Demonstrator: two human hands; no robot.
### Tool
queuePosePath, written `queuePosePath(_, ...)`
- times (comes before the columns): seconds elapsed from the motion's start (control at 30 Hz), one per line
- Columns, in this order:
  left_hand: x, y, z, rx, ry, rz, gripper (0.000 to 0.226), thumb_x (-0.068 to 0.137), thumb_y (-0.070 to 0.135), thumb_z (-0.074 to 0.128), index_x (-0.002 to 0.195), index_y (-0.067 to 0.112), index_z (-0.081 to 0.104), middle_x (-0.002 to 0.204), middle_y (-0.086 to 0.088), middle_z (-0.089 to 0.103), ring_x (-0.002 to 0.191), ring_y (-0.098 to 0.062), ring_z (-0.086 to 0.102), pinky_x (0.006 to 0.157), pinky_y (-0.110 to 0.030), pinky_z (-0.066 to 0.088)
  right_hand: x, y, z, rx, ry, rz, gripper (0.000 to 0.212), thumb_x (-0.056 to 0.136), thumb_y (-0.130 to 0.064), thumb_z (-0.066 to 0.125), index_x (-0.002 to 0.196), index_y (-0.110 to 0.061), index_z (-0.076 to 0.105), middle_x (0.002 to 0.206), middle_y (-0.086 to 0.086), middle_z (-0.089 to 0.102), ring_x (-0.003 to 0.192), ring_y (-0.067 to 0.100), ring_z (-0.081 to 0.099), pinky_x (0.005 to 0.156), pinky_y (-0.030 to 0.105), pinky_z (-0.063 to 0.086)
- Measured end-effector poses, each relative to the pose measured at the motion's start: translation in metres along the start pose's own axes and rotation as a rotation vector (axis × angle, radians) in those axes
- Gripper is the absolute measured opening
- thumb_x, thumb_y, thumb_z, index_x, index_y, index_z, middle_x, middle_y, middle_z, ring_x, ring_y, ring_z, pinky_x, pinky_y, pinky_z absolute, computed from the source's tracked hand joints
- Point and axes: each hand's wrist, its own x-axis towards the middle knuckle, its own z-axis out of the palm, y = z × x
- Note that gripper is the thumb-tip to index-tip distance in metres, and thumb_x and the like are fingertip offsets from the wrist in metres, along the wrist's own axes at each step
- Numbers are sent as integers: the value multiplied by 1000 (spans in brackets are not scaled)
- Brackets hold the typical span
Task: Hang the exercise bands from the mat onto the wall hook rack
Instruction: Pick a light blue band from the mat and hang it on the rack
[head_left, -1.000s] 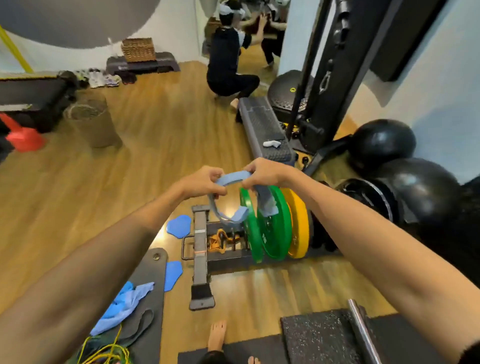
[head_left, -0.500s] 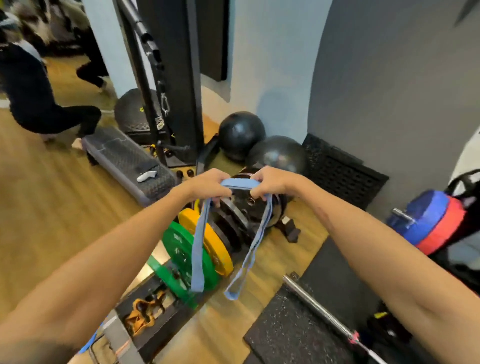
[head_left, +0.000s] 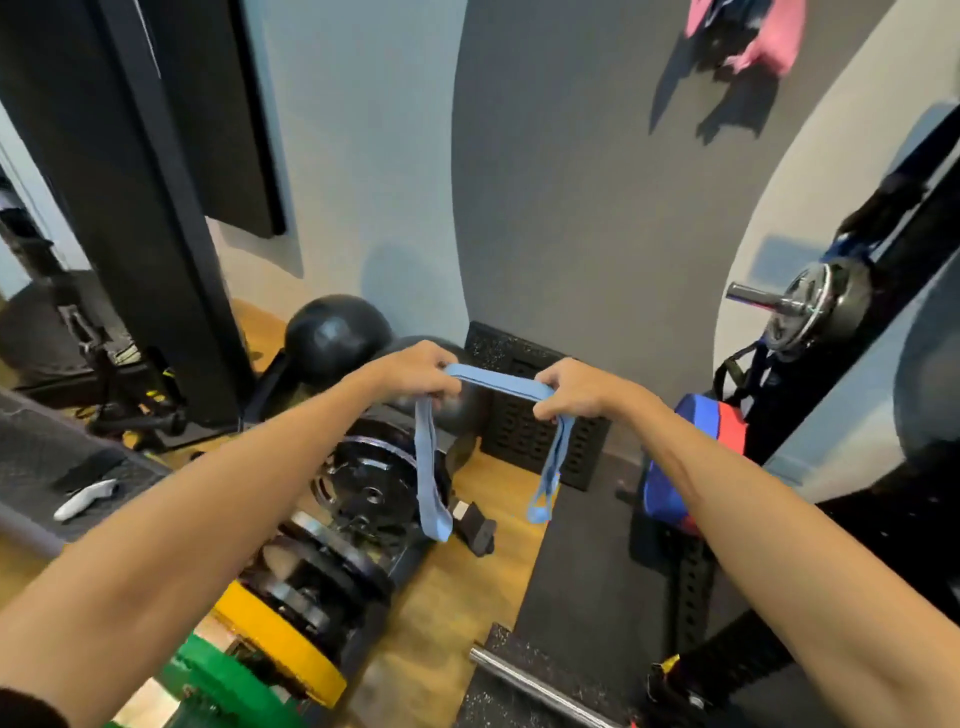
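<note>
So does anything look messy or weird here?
A little. A white handheld device lies loose on the dark step platform, away from the other gear. The blue band looks fine, stretched between the left hand and right hand.

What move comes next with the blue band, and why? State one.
Probably lift the blue band up toward the pink items hanging high on the grey wall. The left hand and right hand hold it stretched at chest level, ends dangling, and no hook is in view yet.
</note>
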Motion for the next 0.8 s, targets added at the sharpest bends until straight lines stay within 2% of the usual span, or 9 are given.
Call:
queuePosePath(0.03,16,8,-7,13,18,24,7,73,13,64,71,8,61,62,-2,57,60,-11,55,60,-24,42,4,7,-15,16,38,8,2,70,-12,67,70,-11,65,62,1,60,58,11,51,61,28,41)
queuePosePath(0.13,67,31,-25,14,47,107,19,69,24,67,73,6,67,72,-12,65,71,-15,58,70,-32,43,21,23,-59,30,130,26,16,67,-17,66,76,-4,67,64,2,63,61,13,54,64,29,44)
queuePosePath(0.23,120,49,-45,2,60,157,26,66,28,68,75,4,68,78,-23,67,71,-20,57,71,-36,44,43,38,-107,18,219,35,18,62,-21,66,72,-6,66,59,1,62,59,13,54,64,30,43)
queuePosePath(0.33,176,69,-68,-5,80,219,14,76,16,67,71,3,67,65,-13,62,65,-16,56,65,-33,48,70,48,-152,49,287,31,14,68,-15,66,77,-4,67,62,7,69,59,15,61,68,33,49)
queuePosePath(0.43,226,88,-94,5,103,289,17,81,16,64,67,7,66,63,-7,62,62,-14,54,56,-25,46,99,53,-197,113,316,38,11,74,-10,67,82,-3,70,67,10,70,63,15,64,66,32,48)
queuePosePath(0.6,301,120,-143,27,77,359,17,87,16,61,83,1,68,69,-5,71,67,-16,66,55,-20,46,137,54,-270,167,444,47,16,78,-8,65,89,1,71,71,11,69,67,15,63,65,27,46)
queuePosePath(0.7,335,138,-165,33,42,412,18,88,11,57,86,-4,66,74,-11,72,69,-23,70,61,-28,53,155,55,-306,148,493,51,17,80,-11,65,89,2,71,72,11,69,69,15,63,65,27,47)
queuePosePath(0.8,372,156,-184,18,77,438,21,89,8,52,89,-10,63,72,-14,68,64,-22,67,66,-33,51,176,59,-346,126,560,48,17,81,-16,64,87,-2,72,74,9,71,70,13,64,70,29,53)
